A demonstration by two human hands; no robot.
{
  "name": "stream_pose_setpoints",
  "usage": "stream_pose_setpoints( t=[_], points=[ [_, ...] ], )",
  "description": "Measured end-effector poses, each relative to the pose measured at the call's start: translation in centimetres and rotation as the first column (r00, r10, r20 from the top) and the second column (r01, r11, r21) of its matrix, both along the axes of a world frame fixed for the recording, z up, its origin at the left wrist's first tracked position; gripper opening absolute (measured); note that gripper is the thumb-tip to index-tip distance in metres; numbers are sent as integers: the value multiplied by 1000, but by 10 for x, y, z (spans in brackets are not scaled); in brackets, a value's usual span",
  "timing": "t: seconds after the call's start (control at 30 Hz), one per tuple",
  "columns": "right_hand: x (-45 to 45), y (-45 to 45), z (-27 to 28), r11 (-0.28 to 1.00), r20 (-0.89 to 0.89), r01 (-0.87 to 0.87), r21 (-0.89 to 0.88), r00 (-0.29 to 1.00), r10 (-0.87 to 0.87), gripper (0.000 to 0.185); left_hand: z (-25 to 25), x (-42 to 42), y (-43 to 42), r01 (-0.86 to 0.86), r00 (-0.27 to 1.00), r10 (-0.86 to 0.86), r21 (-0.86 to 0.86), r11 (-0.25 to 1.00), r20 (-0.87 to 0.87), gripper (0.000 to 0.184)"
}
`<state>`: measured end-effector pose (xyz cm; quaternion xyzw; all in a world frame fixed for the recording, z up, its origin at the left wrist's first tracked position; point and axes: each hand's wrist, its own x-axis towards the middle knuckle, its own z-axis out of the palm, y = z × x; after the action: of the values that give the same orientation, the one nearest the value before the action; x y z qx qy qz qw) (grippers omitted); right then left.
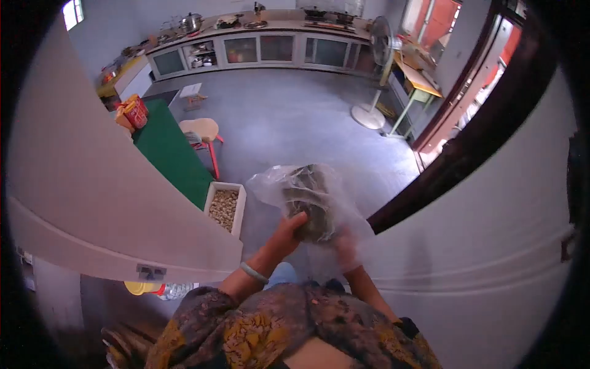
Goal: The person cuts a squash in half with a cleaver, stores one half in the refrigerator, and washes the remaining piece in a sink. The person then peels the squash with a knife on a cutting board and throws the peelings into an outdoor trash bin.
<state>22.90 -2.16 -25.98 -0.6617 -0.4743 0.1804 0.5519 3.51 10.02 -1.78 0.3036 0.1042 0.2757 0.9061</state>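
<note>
A clear plastic bag point(267, 183) surrounds a dark greenish-brown item point(313, 200) in front of me; what the item is, I cannot make out. My left hand point(294, 229), with a pale bangle on its wrist, grips the item's lower left side, thumb on top. My right hand point(347, 249) is at the lower right of the bag, blurred behind the plastic, so its fingers do not show clearly.
A doorway frames me, with its dark post point(448, 160) at right. Left are a green table point(169, 147), a white box point(241, 209) of small pale pieces and a stool point(200, 129). Ahead stand a fan point(382, 43), a side table point(418, 80) and a long counter point(283, 26).
</note>
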Motion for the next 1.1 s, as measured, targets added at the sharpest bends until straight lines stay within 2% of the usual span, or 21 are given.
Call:
stream_pose_setpoints(
  t=[0.03,0.07,0.1,0.17,0.2,0.27,0.3,0.4,0.43,0.53,0.63,0.73,0.83,0.93,1.0,1.1],
  points=[
    [4,20,-13,995,-421,-96,-26,904,76,81,-5,3,9,-40,999,41,18,999,-27,48],
    [13,23,4,992,-50,-113,48,992,115,83,-4,10,13,-78,995,80,31,996,-66,48],
    [19,18,59,982,322,-155,103,940,114,86,1,18,14,-109,987,112,32,994,-112,48],
    [20,47,163,974,405,-220,61,897,178,86,15,34,43,-121,973,133,72,990,-189,48],
    [15,77,214,968,137,-249,-20,959,249,85,25,39,69,-129,965,152,116,985,-215,49],
    [26,118,249,956,-207,-286,-69,941,267,85,24,58,100,-160,943,215,222,962,-254,51],
    [38,143,256,961,-273,-274,-31,927,255,86,30,75,127,-175,931,252,284,943,-263,52],
    [75,213,258,971,-436,-239,17,872,223,87,55,109,191,33,860,142,330,943,-490,69],
    [90,236,255,973,-459,-231,23,862,216,87,69,125,212,46,879,140,372,927,-457,73],
    [135,288,248,981,-485,-194,12,857,175,88,75,173,269,176,887,8,355,918,-462,69],
    [187,332,239,989,-497,-145,-5,859,124,88,79,230,314,129,925,100,552,824,-366,64],
    [240,382,228,991,-499,-134,-21,860,105,88,85,282,366,113,963,65,613,782,-261,60],
    [295,436,223,986,-504,-161,-32,855,123,89,90,325,425,265,922,-103,415,870,-373,65],
    [348,511,230,973,-498,-231,-23,846,189,89,79,371,501,91,942,182,735,672,-282,79],
    [376,566,238,954,-495,-298,-21,833,249,89,101,396,531,-125,939,299,640,758,-170,87],
    [403,652,246,913,-487,-409,-15,800,350,90,91,421,589,-342,888,453,544,766,-80,98]
  ],
)
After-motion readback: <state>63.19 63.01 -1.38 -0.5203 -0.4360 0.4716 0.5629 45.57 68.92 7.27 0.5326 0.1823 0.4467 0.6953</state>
